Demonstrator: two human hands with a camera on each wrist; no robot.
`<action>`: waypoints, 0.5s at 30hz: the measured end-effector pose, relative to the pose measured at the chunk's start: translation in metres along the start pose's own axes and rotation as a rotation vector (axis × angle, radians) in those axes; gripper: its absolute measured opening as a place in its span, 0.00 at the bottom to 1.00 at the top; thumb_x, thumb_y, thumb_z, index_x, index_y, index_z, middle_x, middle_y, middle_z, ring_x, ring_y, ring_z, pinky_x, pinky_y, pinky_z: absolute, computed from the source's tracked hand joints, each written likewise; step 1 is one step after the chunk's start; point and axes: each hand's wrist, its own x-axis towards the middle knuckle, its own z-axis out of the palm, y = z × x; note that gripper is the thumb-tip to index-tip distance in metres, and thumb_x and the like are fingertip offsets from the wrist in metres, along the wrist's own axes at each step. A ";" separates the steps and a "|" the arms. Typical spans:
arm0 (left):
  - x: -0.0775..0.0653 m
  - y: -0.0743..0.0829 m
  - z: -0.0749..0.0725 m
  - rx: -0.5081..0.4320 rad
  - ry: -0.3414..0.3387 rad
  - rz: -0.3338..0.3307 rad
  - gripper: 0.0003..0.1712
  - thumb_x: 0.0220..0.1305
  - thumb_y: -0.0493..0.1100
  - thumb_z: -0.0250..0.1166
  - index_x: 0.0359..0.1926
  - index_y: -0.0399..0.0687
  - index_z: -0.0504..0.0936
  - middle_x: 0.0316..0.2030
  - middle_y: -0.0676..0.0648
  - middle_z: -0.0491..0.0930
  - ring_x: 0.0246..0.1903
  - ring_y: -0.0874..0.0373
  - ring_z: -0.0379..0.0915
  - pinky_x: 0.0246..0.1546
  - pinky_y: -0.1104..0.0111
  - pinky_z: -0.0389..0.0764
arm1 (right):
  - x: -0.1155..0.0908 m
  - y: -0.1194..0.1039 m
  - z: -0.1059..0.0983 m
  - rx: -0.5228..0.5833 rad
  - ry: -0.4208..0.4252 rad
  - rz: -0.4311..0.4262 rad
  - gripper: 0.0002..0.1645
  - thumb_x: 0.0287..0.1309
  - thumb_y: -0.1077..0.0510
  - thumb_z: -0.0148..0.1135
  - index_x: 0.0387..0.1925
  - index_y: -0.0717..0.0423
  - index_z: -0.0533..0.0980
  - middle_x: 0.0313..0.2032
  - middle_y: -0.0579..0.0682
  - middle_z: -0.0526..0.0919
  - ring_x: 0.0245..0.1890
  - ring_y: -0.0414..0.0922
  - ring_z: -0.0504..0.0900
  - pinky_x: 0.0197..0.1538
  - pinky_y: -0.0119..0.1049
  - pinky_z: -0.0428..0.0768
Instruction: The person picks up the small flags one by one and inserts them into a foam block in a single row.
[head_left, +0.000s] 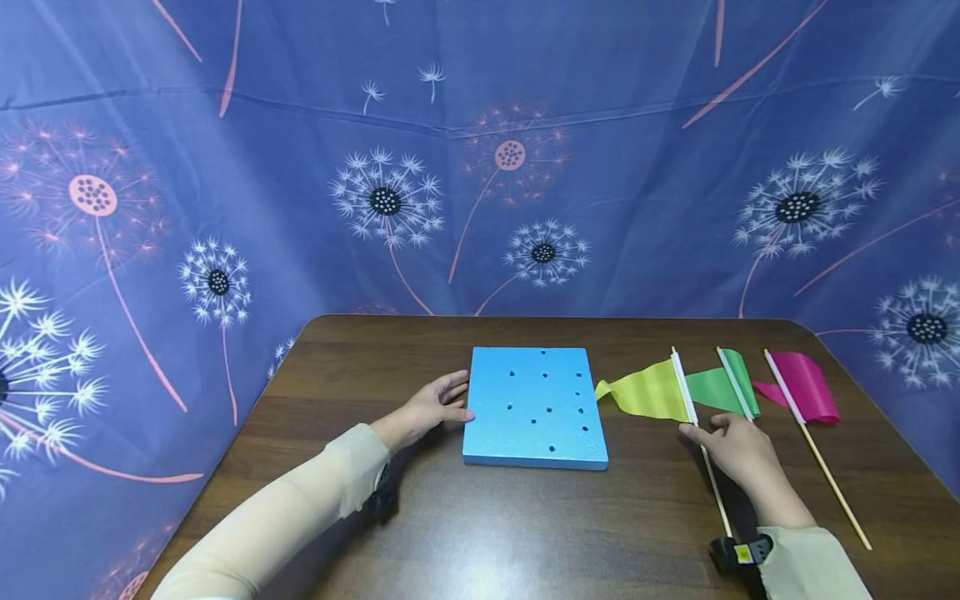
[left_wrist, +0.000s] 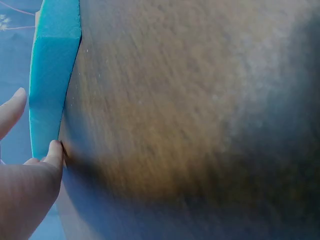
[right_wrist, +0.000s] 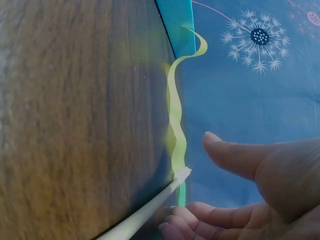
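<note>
Right hand [head_left: 738,454]: relaxed, over stick [head_left: 716,490]
Left hand [head_left: 423,412]: loose, against board [head_left: 534,392]
Yellow flag [head_left: 652,392]: points left, its stick near-to-far

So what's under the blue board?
The brown table shows around the blue board, so the board seems to be lying on it. The part right underneath is covered, so I can't see whether anything is hidden there.
</note>
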 end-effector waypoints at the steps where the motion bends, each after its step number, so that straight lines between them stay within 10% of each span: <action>1: 0.000 -0.001 0.000 -0.003 -0.007 0.007 0.47 0.62 0.33 0.65 0.75 0.43 0.49 0.75 0.39 0.51 0.73 0.46 0.49 0.69 0.56 0.61 | 0.000 0.000 0.000 -0.002 0.003 0.000 0.48 0.61 0.37 0.58 0.54 0.83 0.66 0.31 0.62 0.78 0.32 0.54 0.76 0.33 0.43 0.74; 15: 0.001 0.000 0.003 -0.092 -0.035 -0.018 0.51 0.58 0.27 0.66 0.76 0.44 0.47 0.76 0.43 0.47 0.75 0.51 0.43 0.69 0.58 0.60 | -0.003 0.001 0.001 0.073 -0.022 0.105 0.31 0.48 0.55 0.74 0.43 0.77 0.73 0.30 0.65 0.81 0.23 0.48 0.84 0.34 0.50 0.77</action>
